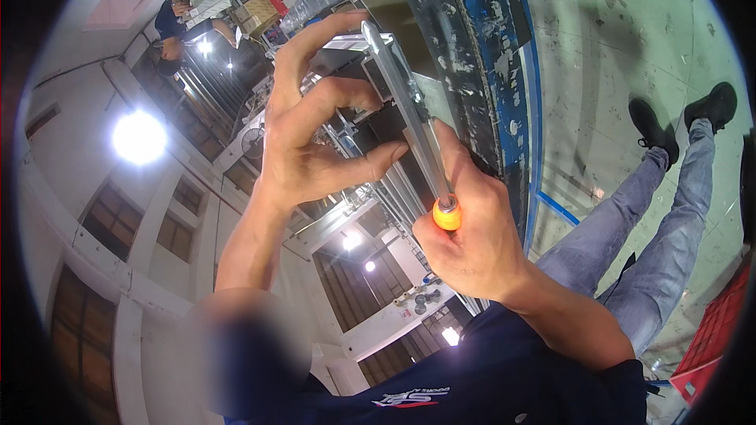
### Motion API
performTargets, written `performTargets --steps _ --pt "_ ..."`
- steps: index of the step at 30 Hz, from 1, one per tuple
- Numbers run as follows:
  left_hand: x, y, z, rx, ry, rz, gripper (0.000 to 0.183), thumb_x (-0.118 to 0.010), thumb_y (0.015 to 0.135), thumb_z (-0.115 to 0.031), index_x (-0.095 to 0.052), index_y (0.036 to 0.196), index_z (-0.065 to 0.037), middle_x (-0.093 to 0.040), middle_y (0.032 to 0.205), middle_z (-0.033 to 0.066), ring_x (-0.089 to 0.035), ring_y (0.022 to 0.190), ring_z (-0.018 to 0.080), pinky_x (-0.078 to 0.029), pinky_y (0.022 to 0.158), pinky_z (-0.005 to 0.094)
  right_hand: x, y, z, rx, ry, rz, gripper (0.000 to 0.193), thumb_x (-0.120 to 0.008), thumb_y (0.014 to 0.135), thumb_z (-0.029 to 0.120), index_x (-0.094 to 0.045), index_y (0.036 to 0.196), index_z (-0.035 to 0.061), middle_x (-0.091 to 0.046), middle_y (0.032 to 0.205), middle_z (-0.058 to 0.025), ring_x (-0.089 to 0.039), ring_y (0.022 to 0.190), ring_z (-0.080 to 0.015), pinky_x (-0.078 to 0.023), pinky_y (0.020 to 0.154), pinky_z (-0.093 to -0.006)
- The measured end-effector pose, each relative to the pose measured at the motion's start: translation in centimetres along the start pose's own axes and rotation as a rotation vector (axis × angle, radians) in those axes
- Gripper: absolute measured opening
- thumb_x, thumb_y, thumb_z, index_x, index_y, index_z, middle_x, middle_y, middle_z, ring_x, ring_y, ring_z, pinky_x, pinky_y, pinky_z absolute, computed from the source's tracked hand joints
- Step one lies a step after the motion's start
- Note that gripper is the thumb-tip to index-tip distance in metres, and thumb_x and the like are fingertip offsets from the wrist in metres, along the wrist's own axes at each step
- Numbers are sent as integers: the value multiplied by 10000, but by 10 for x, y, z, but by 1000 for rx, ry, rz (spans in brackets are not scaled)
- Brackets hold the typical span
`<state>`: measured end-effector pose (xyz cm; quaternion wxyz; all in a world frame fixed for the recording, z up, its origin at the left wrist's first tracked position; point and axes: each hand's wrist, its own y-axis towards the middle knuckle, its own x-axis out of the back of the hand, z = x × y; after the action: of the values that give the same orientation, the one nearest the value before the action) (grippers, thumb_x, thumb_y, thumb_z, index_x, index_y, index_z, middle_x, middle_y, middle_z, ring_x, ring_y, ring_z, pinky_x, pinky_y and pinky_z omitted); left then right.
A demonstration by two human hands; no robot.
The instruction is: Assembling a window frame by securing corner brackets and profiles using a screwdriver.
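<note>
My right hand [479,240] is closed around an orange-handled screwdriver [447,216], its metal collar showing above my fist. The long grey metal bar [408,102] runs up from that collar; I cannot tell where the shaft ends and the bar begins. My right index finger stretches along the bar's side. My left hand [303,122] is spread wide with curved fingers on the bar's left. Its index fingertip lies at the bar's upper end, and its thumb tip is close to the middle. Behind the fingers is a silvery metal frame [339,46], partly hidden.
A worn workbench [480,55] with chipped black and blue paint lies right of the bar. A red crate [713,330] stands at the lower right. My legs and shoes [654,130] show on the pale floor. Another person [177,24] is at the upper left.
</note>
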<state>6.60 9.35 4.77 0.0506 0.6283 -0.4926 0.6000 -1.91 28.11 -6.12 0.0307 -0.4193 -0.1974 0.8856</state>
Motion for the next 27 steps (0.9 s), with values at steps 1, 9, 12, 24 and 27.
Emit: performTargets --steps 1,9,12,24,27 --pt "-1 0 -3 42 -38 -4 409 -949 557 -140 -704 874 -59 -524 1472 238 -581 1243 356 -529 952 411 1 0 2 -14 26 11 784 -565 749 -97 -389 1512 -63 -696 1053 -251 -713 808 -347 -560 790 -345" --pt "3 -1 -3 50 -6 36 402 -936 564 -125 -696 883 -71 -527 1469 195 -560 1269 343 -525 966 419 -3 1 0 45 21 -43 772 -552 746 -92 -424 1505 -29 -696 1048 -234 -715 837 -344 -558 816 -342" --pt "2 -1 -4 92 -49 22 398 -934 565 -141 -690 872 -78 -530 1464 195 -540 1294 358 -501 1002 443 -3 1 1 18 -6 -43 735 -543 751 -91 -466 1479 -23 -696 1036 -222 -707 818 -309 -556 807 -335" --pt "5 -8 -5 61 92 65 446 -920 571 -188 -656 922 -109 -495 1492 172 -466 1340 399 -382 1101 509 -9 1 6 -51 -26 -70 593 -573 780 -82 -586 1370 -29 -608 728 -97 -578 615 -117 -499 619 -283" --pt "5 -10 -6 102 87 70 444 -917 574 -183 -651 924 -115 -494 1492 169 -452 1349 400 -368 1112 507 -10 2 5 -91 -28 -36 672 -610 753 -65 -481 1403 -173 -608 704 -186 -664 582 -258 -509 574 -341"
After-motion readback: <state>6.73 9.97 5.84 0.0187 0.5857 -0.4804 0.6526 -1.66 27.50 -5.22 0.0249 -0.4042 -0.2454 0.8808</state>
